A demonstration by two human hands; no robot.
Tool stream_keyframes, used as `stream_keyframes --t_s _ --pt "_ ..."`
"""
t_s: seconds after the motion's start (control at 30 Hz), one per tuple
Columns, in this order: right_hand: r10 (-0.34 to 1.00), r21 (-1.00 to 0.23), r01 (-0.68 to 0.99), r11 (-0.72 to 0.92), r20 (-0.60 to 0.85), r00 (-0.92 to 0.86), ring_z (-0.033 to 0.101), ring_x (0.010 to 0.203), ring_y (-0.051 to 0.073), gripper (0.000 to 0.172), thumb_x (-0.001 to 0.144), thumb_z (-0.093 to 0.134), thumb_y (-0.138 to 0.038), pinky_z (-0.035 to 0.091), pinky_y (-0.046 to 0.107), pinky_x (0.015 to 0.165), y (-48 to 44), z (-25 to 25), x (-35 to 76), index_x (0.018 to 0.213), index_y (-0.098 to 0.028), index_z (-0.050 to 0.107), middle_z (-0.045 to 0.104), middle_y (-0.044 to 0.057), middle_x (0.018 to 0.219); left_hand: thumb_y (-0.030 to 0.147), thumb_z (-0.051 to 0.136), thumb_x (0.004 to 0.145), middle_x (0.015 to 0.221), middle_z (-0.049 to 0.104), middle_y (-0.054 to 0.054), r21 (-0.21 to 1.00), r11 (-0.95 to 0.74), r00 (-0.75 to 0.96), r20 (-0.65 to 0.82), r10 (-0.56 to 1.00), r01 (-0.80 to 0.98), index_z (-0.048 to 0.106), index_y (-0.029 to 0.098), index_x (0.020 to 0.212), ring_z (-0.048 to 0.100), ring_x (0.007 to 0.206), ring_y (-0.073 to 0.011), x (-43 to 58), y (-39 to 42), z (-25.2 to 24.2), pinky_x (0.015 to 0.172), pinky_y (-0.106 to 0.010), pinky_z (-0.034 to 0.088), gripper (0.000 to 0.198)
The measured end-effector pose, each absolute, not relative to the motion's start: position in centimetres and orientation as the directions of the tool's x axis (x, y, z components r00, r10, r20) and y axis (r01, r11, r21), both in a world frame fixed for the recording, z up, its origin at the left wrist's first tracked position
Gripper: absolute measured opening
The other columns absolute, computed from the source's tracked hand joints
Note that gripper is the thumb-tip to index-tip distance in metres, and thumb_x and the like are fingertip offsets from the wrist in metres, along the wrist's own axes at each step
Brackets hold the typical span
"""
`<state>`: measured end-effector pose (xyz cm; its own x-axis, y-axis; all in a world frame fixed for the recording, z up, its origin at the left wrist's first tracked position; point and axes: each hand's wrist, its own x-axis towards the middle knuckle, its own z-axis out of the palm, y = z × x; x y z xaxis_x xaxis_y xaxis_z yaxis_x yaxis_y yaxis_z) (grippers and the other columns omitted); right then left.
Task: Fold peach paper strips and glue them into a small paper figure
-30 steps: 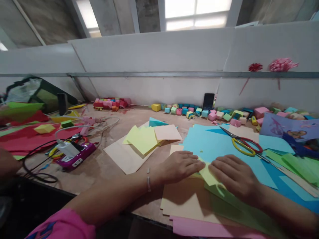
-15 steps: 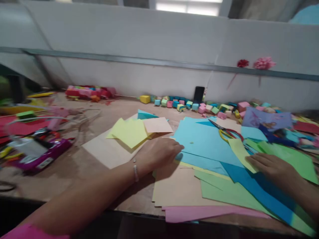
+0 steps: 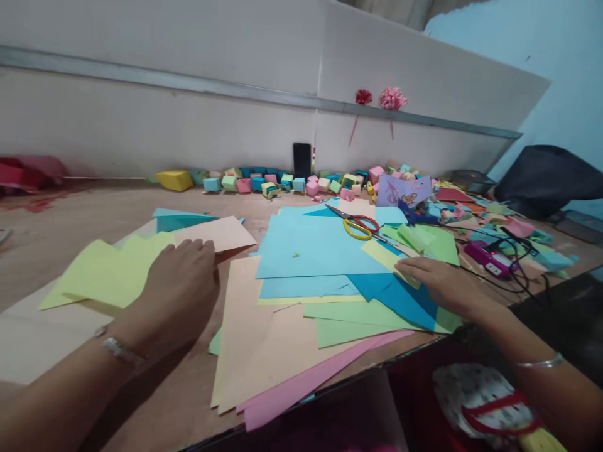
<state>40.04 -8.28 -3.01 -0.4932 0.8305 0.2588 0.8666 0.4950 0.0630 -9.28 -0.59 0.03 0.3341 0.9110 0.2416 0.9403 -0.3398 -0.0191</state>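
My left hand (image 3: 181,282) has its fingers curled down between a yellow paper sheet (image 3: 110,267) and a peach paper piece (image 3: 228,232); whatever is under the fingertips is hidden. On the right, the fingers of my right hand (image 3: 438,282) close on the end of a yellow paper strip (image 3: 379,254). That strip lies over a light blue sheet (image 3: 311,242) and a darker blue sheet (image 3: 409,301). Scissors (image 3: 358,227) with one yellow and one red handle loop rest on the light blue sheet, just beyond the strip.
Peach sheets (image 3: 264,358), green sheets (image 3: 348,329) and a pink sheet (image 3: 282,402) overlap near the table's front edge. Small paper cubes (image 3: 257,183) line the back wall beside a black phone (image 3: 302,160). A purple power strip (image 3: 490,258) with cables sits right.
The view has swung to the right. My left hand has left the light blue sheets for the yellow and peach papers on the left. My right hand stays at the yellow strip.
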Motion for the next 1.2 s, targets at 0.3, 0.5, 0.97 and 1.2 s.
stream_keyframes --t_s 0.3,0.5,0.97,1.2 --pt "0.752 -0.084 0.749 0.657 0.147 -0.643 0.051 0.125 0.027 0.049 0.088 0.057 -0.03 0.048 0.044 0.102 -5.3 -0.9 32.3 0.136 -0.024 0.049 0.051 0.009 0.139 0.019 0.04 0.082 0.069 0.061 -0.012 -0.243 -0.163 0.2 0.135 0.971 0.956 0.055 0.017 0.067 0.055 0.058 -0.0256 -9.0 -0.5 0.2 0.054 -0.033 0.035 0.021" --pt "0.786 -0.231 0.757 0.611 0.066 -0.614 0.023 0.143 0.032 0.062 0.091 0.054 -0.033 0.023 0.05 0.117 -1.4 -0.4 22.7 0.144 -0.007 0.036 0.027 0.021 0.153 0.014 0.041 0.082 0.076 0.067 -0.016 -0.262 -0.156 0.189 0.105 0.976 0.952 0.06 0.013 0.076 0.061 0.065 -0.0278 -8.4 -0.7 1.1 0.055 -0.031 0.035 0.02" --pt "0.622 -0.151 0.616 0.773 -0.008 -0.783 0.028 0.139 0.037 0.081 0.085 0.057 -0.057 0.031 0.05 0.11 -1.4 -0.6 19.6 0.142 -0.004 0.037 0.026 0.028 0.15 0.028 0.055 0.078 0.067 0.062 -0.009 -0.038 -0.018 0.03 0.321 0.947 0.999 0.064 0.018 0.075 0.053 0.057 -0.0219 -10.3 1.0 1.7 0.052 -0.029 0.022 0.015" --pt "0.639 0.028 0.641 0.767 0.052 -0.767 0.05 0.119 0.031 0.048 0.092 0.052 -0.036 0.045 0.044 0.097 -0.9 -1.2 17.1 0.129 -0.006 0.048 0.051 0.023 0.132 0.025 0.034 0.093 0.084 0.067 -0.007 0.183 0.147 -0.233 0.68 0.695 0.972 0.066 0.015 0.106 0.056 0.074 -0.0174 -13.6 1.1 6.0 0.061 -0.027 0.031 0.036"
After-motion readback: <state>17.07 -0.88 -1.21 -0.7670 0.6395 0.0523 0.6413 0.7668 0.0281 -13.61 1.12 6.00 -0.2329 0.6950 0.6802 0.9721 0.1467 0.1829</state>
